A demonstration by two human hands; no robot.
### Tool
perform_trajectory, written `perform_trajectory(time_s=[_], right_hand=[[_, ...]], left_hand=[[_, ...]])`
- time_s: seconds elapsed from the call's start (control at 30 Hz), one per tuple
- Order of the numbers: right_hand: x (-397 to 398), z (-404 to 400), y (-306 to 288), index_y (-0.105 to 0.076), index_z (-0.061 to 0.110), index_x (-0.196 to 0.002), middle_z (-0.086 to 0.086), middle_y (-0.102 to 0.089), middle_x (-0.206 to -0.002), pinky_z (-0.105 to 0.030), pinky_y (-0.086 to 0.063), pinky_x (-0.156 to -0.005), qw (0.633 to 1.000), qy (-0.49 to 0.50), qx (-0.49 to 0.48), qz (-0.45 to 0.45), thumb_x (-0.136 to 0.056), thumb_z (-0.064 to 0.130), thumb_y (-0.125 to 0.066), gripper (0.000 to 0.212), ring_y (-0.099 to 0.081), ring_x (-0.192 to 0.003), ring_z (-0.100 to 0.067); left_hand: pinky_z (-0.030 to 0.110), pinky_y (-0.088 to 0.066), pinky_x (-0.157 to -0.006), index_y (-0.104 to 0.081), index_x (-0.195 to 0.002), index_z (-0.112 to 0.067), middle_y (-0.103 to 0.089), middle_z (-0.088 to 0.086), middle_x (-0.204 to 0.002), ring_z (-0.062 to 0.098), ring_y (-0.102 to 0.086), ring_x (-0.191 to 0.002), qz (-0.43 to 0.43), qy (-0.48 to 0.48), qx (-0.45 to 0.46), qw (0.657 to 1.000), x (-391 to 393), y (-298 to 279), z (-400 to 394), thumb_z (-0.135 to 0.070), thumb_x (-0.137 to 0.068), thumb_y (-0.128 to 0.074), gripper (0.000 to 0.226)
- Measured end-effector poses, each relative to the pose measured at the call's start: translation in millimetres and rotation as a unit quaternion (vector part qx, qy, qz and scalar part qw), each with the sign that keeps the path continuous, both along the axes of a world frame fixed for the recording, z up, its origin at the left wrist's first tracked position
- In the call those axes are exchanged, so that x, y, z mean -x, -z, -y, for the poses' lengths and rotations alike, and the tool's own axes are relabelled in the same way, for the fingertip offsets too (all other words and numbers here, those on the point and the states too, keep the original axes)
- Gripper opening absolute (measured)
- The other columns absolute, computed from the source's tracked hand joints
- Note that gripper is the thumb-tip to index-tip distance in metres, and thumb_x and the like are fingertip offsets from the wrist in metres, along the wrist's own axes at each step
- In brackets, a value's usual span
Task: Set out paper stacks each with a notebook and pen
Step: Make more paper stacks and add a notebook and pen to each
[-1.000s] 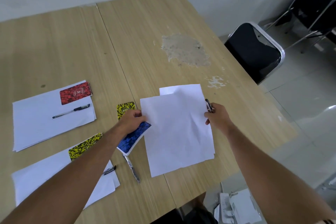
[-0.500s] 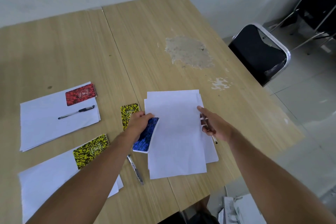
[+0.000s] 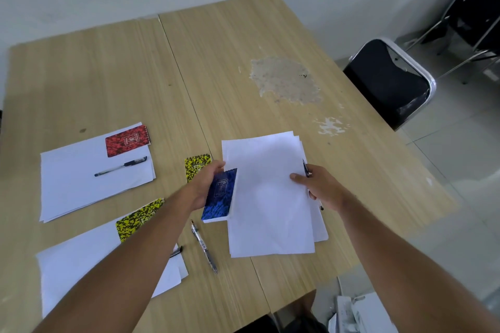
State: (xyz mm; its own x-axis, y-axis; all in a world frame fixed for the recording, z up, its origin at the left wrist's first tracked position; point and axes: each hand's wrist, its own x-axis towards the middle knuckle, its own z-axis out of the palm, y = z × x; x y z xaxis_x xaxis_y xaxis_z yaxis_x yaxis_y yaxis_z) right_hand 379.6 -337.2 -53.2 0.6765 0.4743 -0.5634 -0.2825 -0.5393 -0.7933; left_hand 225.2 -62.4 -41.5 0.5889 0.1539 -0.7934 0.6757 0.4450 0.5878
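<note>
Head view | cover print unreadable | left hand (image 3: 203, 184) grips blue notebook (image 3: 220, 195) | right hand (image 3: 320, 187) pinches pen (image 3: 306, 167), thumb on paper stack (image 3: 267, 197)

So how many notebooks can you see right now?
4. A red notebook on the far left stack, a yellow notebook on the near left stack, a second yellow one on the table, and a blue notebook in the left hand. Others could be hidden.
</note>
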Motion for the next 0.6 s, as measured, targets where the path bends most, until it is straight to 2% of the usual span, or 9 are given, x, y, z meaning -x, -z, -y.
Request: perform_trajectory(time_s=[0.1, 0.17, 0.27, 0.4, 0.43, 0.53, 0.6], right_hand=[[-0.8, -0.8, -7.2, -0.073, 0.015, -0.110, 0.010, -0.059, -0.067, -0.023, -0.034, -0.048, 0.999, 0.009, -0.004, 0.030, -0.094, 0.027, -0.072, 0.020, -0.046, -0.047, -0.008], [-0.8, -1.4, -14.1, -0.073, 0.013, -0.109, 0.009, -0.060, -0.070, -0.022, -0.034, -0.047, 0.999, 0.009, -0.007, 0.044, -0.095, 0.026, -0.071, 0.020, -0.048, -0.048, -0.006], [-0.9, -0.4, -24.1, -0.072, 0.006, -0.108, 0.013, -0.063, -0.068, -0.019, -0.036, -0.048, 0.999, 0.008, -0.033, 0.041, -0.097, 0.022, -0.069, 0.020, -0.052, -0.049, -0.002], [1.4, -2.1, -37.8, -0.071, 0.005, -0.105, 0.015, -0.068, -0.068, -0.013, -0.038, -0.045, 0.996, 0.016, -0.082, 0.010, -0.098, 0.015, -0.070, 0.012, -0.058, -0.050, 0.000], [1.9, -2.8, -41.5, -0.071, 0.006, -0.103, 0.016, -0.068, -0.065, -0.011, -0.038, -0.044, 0.996, 0.012, -0.093, 0.005, -0.098, 0.012, -0.069, 0.008, -0.057, -0.048, 0.001], [1.4, -1.5, -44.9, -0.071, 0.008, -0.098, 0.015, -0.066, -0.062, -0.011, -0.036, -0.043, 0.995, -0.003, -0.104, 0.007, -0.098, 0.011, -0.069, 0.003, -0.054, -0.046, 0.000], [-0.3, 1.5, -44.1, -0.073, 0.009, -0.097, 0.012, -0.066, -0.068, -0.016, -0.033, -0.045, 0.995, -0.003, -0.101, 0.005, -0.096, 0.015, -0.072, 0.007, -0.052, -0.050, -0.006]], left_hand=[[0.035, -0.054, -0.075, -0.068, -0.089, -0.004, -0.072, 0.013, -0.086, 0.027, -0.069, -0.074, 0.016, 0.007, 0.059, 0.998, 12.0, -7.9, -15.6, -0.016, -0.089, -0.042, 0.028], [0.033, -0.059, -0.067, -0.066, -0.096, -0.003, -0.075, 0.014, -0.090, 0.025, -0.073, -0.072, 0.031, -0.019, 0.053, 0.998, 22.9, -8.0, -26.5, -0.005, -0.089, -0.051, 0.017], [0.029, -0.062, -0.064, -0.072, -0.108, 0.000, -0.077, 0.016, -0.108, 0.022, -0.077, -0.077, 0.081, -0.103, 0.068, 0.989, 38.5, -3.2, -36.7, -0.014, -0.088, -0.066, 0.025], [0.029, -0.062, -0.065, -0.080, -0.096, -0.011, -0.077, 0.006, -0.090, 0.019, -0.075, -0.072, 0.115, -0.181, 0.096, 0.972, 48.6, -0.5, -37.8, -0.031, -0.095, -0.061, 0.028], [0.031, -0.062, -0.067, -0.081, -0.096, -0.012, -0.077, 0.005, -0.091, 0.019, -0.075, -0.073, 0.120, -0.189, 0.093, 0.970, 49.5, -3.0, -36.7, -0.033, -0.098, -0.058, 0.031], [0.041, -0.061, -0.086, -0.071, -0.123, -0.009, -0.075, 0.010, -0.120, 0.024, -0.075, -0.098, 0.153, -0.202, 0.101, 0.962, 47.2, -13.4, -35.1, -0.034, -0.104, -0.047, 0.039], [0.053, -0.055, -0.096, -0.065, -0.130, -0.005, -0.070, 0.017, -0.129, 0.034, -0.072, -0.111, 0.161, -0.217, 0.126, 0.955, 45.1, -20.7, -35.5, -0.032, -0.105, -0.044, 0.042]])
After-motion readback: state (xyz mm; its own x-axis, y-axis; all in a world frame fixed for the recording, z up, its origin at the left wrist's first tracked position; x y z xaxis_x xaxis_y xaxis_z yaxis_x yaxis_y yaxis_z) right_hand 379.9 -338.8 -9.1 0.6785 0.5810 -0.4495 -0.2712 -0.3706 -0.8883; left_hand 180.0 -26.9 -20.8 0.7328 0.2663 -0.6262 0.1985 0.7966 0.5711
